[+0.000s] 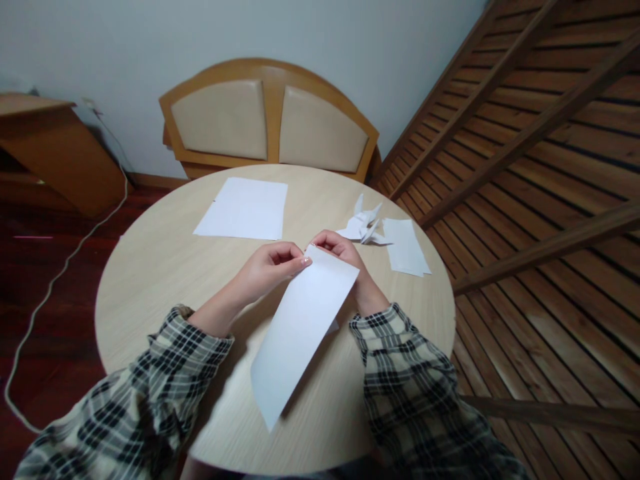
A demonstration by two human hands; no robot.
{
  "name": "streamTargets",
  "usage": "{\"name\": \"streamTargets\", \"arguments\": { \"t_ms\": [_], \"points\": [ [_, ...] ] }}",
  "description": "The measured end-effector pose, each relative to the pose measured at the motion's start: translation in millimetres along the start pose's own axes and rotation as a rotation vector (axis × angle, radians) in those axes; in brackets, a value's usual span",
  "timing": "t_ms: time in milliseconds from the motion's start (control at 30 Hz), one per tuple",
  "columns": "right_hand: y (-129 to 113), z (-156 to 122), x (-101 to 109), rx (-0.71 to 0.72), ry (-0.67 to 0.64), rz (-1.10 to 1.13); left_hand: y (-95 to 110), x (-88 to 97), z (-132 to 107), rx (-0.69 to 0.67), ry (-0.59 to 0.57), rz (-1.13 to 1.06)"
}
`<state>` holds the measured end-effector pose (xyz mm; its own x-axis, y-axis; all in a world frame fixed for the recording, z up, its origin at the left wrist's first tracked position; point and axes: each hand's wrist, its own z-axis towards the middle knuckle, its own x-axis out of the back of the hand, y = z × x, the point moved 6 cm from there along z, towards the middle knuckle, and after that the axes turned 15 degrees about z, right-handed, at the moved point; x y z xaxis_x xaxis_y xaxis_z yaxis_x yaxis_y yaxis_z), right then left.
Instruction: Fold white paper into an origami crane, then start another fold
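Paper sheet, head view: white, oblong, above the near middle of the round table, slanting from the fingertips down toward the lower left; contact of the near end with the tabletop impossible to tell.
Left hand: thumb and fingers pinched together on the sheet's far end, thumb uppermost.
Right hand: fingertips closed on the same far end, just beside the left thumb; partly hidden behind the sheet.
Origami cranes: white, clustered, beyond the right hand; exact number impossible to tell.
Paper slips: overlapping, flat, touching the cranes, near the right rim.
Larger paper stack: flat, beyond the left hand.
Plaid sleeves: black and cream, ending above both wrists.
Headboard: arched, wooden, two padded panels, behind the table.
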<state>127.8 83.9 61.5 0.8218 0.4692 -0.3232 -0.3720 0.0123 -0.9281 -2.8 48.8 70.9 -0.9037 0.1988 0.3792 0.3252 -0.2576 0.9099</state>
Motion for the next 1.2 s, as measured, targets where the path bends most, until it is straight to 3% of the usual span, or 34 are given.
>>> {"name": "streamTargets", "arguments": {
  "t_ms": [133, 267, 400, 633, 833, 1200],
  "points": [
    [-0.6, 0.8, 3.1, -0.015, 0.001, -0.019, -5.7, -0.1, 0.5, 0.010, 0.019, -0.052],
    [-1.4, -3.0, 7.5, -0.124, -0.033, -0.118, -11.0, -3.2, 1.9, 0.027, -0.008, -0.022],
    [-0.6, -7.5, 10.6, -0.199, -0.118, -0.237, -12.9, -10.9, 1.7, 0.064, -0.081, 0.014],
    [7.8, -7.9, 9.6, -0.209, -0.244, -0.450, -16.9, -16.8, -0.6, 0.126, -0.158, 0.111],
    [6.5, -6.3, 2.2, -0.112, -0.248, -0.520, -21.9, -16.0, 0.3, 0.131, -0.150, 0.131],
    [-3.0, -2.0, 5.0, 0.103, -0.085, -0.594, -22.5, -9.2, 3.5, 0.094, -0.078, 0.131]
  ]
}}
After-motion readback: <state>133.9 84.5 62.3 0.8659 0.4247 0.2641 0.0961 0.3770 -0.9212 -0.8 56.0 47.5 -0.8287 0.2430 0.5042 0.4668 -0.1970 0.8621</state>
